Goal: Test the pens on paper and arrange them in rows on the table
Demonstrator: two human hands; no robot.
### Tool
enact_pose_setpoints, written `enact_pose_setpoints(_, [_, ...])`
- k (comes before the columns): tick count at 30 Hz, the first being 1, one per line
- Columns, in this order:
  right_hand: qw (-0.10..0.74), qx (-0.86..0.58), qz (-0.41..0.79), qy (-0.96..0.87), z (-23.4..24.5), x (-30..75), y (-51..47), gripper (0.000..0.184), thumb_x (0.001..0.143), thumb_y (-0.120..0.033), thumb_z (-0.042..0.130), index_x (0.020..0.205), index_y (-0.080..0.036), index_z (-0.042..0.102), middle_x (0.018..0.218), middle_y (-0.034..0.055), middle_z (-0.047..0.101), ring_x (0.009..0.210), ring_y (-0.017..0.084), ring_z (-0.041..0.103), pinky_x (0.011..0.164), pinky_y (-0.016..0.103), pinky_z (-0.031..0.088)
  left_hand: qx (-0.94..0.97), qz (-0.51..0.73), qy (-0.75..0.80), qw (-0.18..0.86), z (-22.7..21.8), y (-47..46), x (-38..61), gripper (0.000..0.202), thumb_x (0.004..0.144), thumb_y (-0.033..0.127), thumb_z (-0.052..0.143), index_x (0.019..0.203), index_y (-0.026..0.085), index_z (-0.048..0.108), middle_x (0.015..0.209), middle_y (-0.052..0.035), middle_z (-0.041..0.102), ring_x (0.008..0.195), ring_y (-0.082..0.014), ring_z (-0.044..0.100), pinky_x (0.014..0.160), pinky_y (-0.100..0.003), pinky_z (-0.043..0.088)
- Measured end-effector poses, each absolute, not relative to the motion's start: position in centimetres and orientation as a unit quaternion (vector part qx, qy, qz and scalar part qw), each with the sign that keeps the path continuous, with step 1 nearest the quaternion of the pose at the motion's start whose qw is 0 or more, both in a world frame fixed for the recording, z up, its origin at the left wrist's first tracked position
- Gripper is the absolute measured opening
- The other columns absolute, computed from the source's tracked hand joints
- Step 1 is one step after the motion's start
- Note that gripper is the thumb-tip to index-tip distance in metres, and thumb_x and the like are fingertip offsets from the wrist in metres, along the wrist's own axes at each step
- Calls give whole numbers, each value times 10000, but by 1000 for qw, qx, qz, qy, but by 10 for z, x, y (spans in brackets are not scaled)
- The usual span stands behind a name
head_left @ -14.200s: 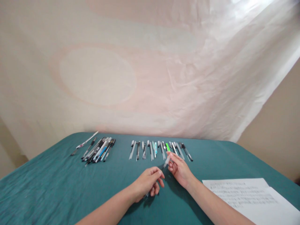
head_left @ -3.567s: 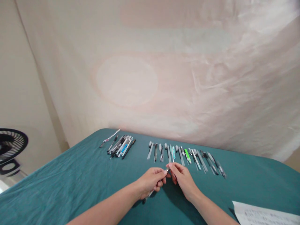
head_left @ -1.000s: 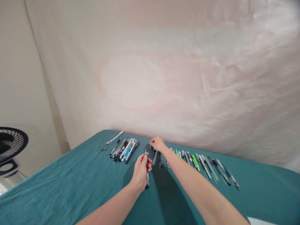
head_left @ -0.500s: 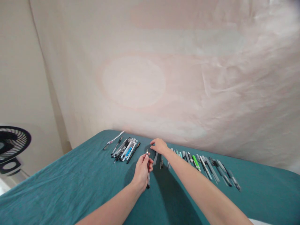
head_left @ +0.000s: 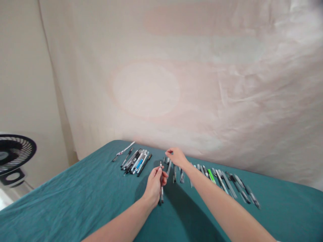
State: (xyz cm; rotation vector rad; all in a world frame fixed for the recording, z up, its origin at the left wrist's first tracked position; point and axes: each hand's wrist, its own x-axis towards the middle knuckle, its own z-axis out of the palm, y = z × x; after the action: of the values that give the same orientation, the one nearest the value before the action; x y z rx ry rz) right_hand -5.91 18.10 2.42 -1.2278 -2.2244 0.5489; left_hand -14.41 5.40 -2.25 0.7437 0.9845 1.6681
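My left hand [head_left: 154, 183] is closed around a dark pen [head_left: 161, 191], holding it upright above the teal tablecloth [head_left: 75, 201]. My right hand [head_left: 176, 157] reaches to the left end of a row of pens and caps [head_left: 222, 178], its fingers pinched over a small cap there; whether it grips the cap is unclear. A bundle of pens [head_left: 136, 161] lies to the left of both hands.
A single thin pen [head_left: 124, 151] lies at the far left of the bundle. A black fan [head_left: 13, 156] stands off the table's left side. A pale cloth backdrop [head_left: 176, 84] hangs behind the table.
Both hands held one pen together near me earlier. The right hand then reached out to the row's left end and has drawn back a little; the left hand keeps the pen upright.
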Motion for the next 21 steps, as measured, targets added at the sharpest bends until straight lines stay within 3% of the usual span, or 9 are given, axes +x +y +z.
enact_pose_setpoints(6, [291,-413,309,-806,22,-33,116,387,828,-422,349,780,-151,622,645,10,622,497,94,518,465,194,377,382,652,376,536,-14,46,-138,298,770,443,464,855,158,477,663,10,565,464,-59,464,452,-185,324])
enact_pose_setpoints(12, [399,-407,560,-602,16,-12,72,329,708,-481,547,679,-154,527,426,-62,438,380,61,387,381,179,256,460,578,352,575,0,29,-124,269,778,423,472,810,157,453,636,15,565,452,-53,460,467,-186,336])
enact_pose_setpoints(21, [451,-388,629,-500,7,0,70,352,635,-438,647,538,-141,485,430,-76,361,388,31,267,378,184,179,487,521,383,587,-7,31,-120,287,761,437,491,765,161,415,564,22,572,388,-47,445,406,-163,285])
